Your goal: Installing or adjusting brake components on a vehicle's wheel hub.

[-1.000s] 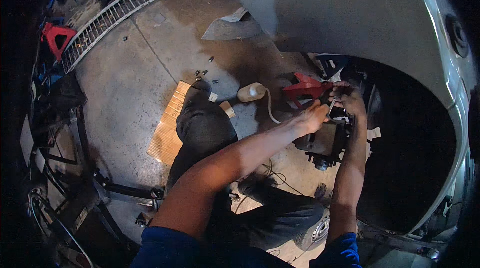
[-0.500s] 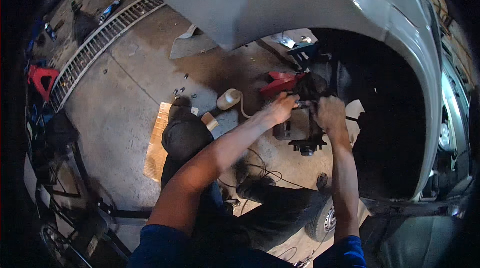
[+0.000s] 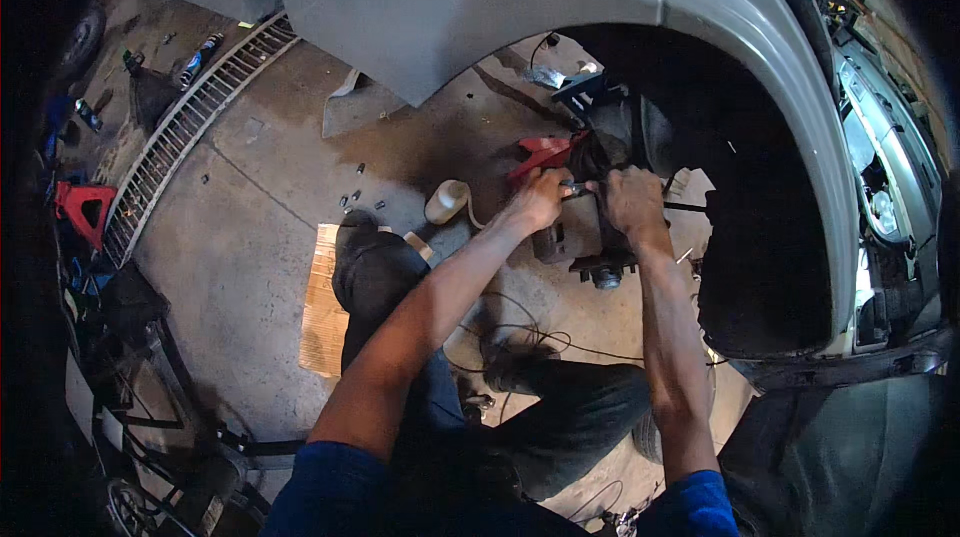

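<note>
My left hand (image 3: 541, 199) is closed beside the top of the wheel hub assembly, and a short shiny metal piece (image 3: 572, 189) sticks out from its fingers toward the right. Close by, my right hand (image 3: 634, 201) is closed at the upper right of the same assembly, with its fingers curled down; what lies inside that grip is hidden. Under the hands sits a grey, block-like brake part (image 3: 560, 240). The dark round hub (image 3: 606, 276) with its flange faces me below it. A red stand (image 3: 543, 154) shows just behind my left hand.
A pale car fender (image 3: 480, 7) arches over the dark wheel well (image 3: 765, 237). On the floor are a cream cylinder (image 3: 446, 202), cardboard (image 3: 322, 307), several small dark nut-like pieces (image 3: 360, 169) and a thin black cable (image 3: 530, 317). A slatted grille (image 3: 200, 117) and another red stand (image 3: 85, 211) lie left.
The whole view has shifted, so the hands and hub appear higher and slightly further left. Both hands stay closed at the hub assembly. The tyre by my right forearm is now mostly hidden.
</note>
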### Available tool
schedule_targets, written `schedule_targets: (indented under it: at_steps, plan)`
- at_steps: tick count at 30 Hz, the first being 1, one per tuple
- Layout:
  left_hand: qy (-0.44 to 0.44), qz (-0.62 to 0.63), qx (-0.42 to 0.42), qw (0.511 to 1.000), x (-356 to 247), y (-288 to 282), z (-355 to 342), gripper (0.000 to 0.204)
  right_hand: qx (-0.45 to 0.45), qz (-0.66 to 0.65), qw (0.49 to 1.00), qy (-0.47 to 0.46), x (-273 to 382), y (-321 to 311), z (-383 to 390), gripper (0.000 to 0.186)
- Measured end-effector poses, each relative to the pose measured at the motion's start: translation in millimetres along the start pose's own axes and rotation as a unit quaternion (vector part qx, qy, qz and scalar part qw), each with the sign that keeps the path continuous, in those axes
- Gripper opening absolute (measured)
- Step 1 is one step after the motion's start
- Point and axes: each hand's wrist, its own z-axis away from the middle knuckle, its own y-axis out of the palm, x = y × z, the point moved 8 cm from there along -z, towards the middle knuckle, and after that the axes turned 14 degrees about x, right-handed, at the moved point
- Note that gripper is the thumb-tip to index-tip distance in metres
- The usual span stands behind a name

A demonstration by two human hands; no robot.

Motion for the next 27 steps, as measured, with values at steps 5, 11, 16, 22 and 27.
schedule_targets:
  at_steps: [5,11,16,22,27]
  plan:
    - [-0.041,0.027,-0.019,0.999,27,-7,-1,0.022,-0.042,-0.015,0.999,-0.007,12,1,-3,0.040]
    - [0.022,0.095,0.094,0.991,7,7,-9,0.023,0.035,-0.078,0.996,0.001,-7,-12,4,0.045]
    - [0.053,0.089,0.098,0.990,23,1,-19,0.024,0.110,-0.129,0.985,0.024,-6,-21,-14,0.050]
    - [0.058,0.055,0.147,0.986,16,5,-32,0.025,0.113,-0.178,0.977,0.017,-26,-5,-19,0.050]
    - [0.034,0.081,0.117,0.989,26,6,-20,0.021,0.147,-0.220,0.962,0.073,-22,12,-16,0.045]
